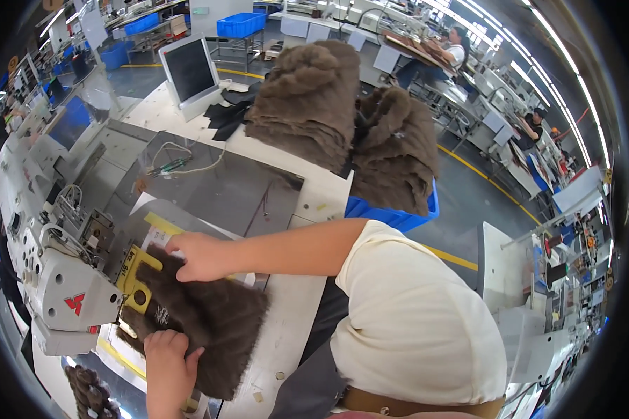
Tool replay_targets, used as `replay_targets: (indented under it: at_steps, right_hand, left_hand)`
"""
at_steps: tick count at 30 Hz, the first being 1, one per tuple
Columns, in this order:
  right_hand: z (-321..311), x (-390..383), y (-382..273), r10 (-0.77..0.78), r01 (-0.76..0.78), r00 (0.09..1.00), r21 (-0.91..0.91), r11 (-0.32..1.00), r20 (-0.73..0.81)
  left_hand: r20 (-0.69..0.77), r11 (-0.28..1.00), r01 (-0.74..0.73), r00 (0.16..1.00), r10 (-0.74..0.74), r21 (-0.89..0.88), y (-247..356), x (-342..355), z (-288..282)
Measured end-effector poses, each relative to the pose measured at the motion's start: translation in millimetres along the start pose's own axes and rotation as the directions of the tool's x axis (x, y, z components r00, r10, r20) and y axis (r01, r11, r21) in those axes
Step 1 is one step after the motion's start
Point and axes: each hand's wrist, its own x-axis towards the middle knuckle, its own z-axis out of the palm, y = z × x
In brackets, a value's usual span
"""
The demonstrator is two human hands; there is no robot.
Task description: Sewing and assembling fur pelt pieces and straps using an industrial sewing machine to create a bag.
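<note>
A dark brown fur piece (223,325) lies on the bed of a white sewing machine (73,297), partly beneath its yellow clamp plate (141,279). At the far edge of the fur, my right hand (199,257) is closed, its fingers curled down onto the pile beside the plate. My left hand (169,356) grips the near part of the same piece, close to the plate's lower end. Its fingers bend over the fur and its thumb stands to the right. A small light-coloured mark (162,314) shows on the dark strip between the hands. Both sets of fingertips are partly hidden.
Behind the machine stand a tall stack of brown fur (304,101) and more fur (395,146) in a blue crate (426,209). A screen (189,68) and black cloth (228,115) occupy the far tabletop. Another fur piece (89,392) lies at lower left.
</note>
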Motion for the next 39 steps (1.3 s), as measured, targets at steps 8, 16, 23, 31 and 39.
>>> replay_targets:
  at_steps: [8,16,23,31,39]
  right_hand:
    - [-28.6,-12.1,4.9,0.325,-0.334,0.938,0.055,0.941,0.123]
    - [-37.1,-59.6,7.5,-0.026,0.044,0.997,-0.261,0.964,0.072]
    - [-117.7,-111.0,-30.0,-0.274,0.183,0.949,-0.442,0.878,-0.153]
    - [-334.4,-178.5,-110.5,-0.138,0.005,0.984,-0.764,0.645,-0.111]
    - [-482.8,-229.9,-20.4,-0.093,-0.679,0.714,-0.719,0.148,-0.694]
  left_hand:
    - [-0.333,0.993,-0.104,0.939,0.08,-0.053,-4.1,15.9,43.3]
    - [-0.289,0.958,-0.277,0.925,0.245,-0.072,16.6,8.5,40.7]
    - [-0.344,0.953,-0.281,0.911,0.228,-0.115,23.7,6.3,47.1]
    - [-0.283,0.968,-0.192,0.949,0.141,-0.162,23.2,8.5,51.3]
    - [-0.237,0.987,-0.081,0.97,0.046,-0.14,23.1,4.6,53.1]
